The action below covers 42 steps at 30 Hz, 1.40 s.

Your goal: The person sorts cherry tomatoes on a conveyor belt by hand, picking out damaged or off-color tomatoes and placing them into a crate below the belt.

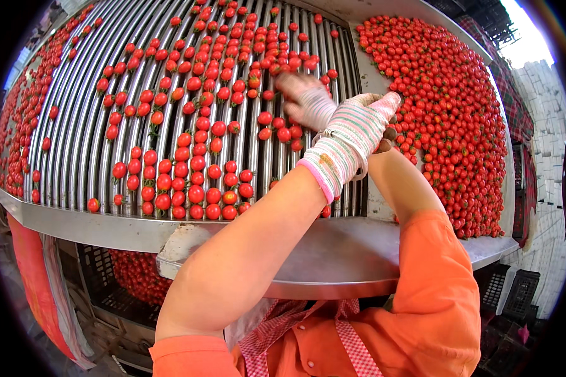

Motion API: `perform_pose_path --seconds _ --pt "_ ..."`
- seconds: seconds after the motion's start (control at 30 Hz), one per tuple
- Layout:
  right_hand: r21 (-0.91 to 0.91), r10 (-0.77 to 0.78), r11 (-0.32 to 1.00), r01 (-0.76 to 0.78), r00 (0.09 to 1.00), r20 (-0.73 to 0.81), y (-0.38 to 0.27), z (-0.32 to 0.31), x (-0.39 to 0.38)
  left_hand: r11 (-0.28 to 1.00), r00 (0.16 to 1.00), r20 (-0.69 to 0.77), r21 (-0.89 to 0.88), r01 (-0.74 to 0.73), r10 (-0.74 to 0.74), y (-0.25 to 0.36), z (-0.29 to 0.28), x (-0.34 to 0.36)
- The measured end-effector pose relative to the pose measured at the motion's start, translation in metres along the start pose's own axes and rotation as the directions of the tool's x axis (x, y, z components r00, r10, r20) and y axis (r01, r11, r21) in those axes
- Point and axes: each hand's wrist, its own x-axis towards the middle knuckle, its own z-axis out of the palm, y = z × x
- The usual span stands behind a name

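My forearms cross over the sorting bed, the left one on top. My left hand (352,129), in a striped glove with a pink cuff, is beside the near-left edge of the heaped cherry tomatoes (446,125). Its fingers look curled, with darkened tips; whatever lies inside them is hidden. Reaching out beneath it to the left, my right hand (303,99) is over the metal rollers (88,119), smeared by motion. Loose red cherry tomatoes (198,163) lie around it in the grooves between the rollers, some with green stems. Whether it grips any cannot be made out.
A steel rim (94,223) bounds the bed along my side. More tomatoes (28,113) gather at the far left. Underneath, a black crate (100,276) holds tomatoes (138,276). Dark crates (521,294) stand at the lower right, and white stacks (544,125) rise behind.
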Motion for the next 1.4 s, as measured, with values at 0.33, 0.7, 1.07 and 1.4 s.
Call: perform_pose_path --seconds 0.33,0.7,1.07,1.4 --pt "-0.447 0.534 0.719 -0.532 0.835 -0.134 0.182 -0.048 -0.142 0.995 0.996 -0.002 -0.055 -0.088 0.088 0.003 0.019 -0.001" --pt "-0.650 0.798 0.466 -0.600 0.602 0.017 0.174 -0.143 -0.316 0.937 0.957 -0.144 -0.213 -0.278 0.251 0.018 -0.011 0.023" --pt "-0.625 0.893 0.327 -0.709 0.449 -0.042 0.158 -0.125 -0.274 0.899 0.946 -0.210 -0.317 -0.303 0.245 0.024 -0.018 0.023" --pt "-0.121 0.723 0.671 -0.731 0.682 -0.113 0.154 -0.023 -0.205 0.891 0.936 -0.239 -0.317 -0.325 0.257 0.022 -0.011 0.036"
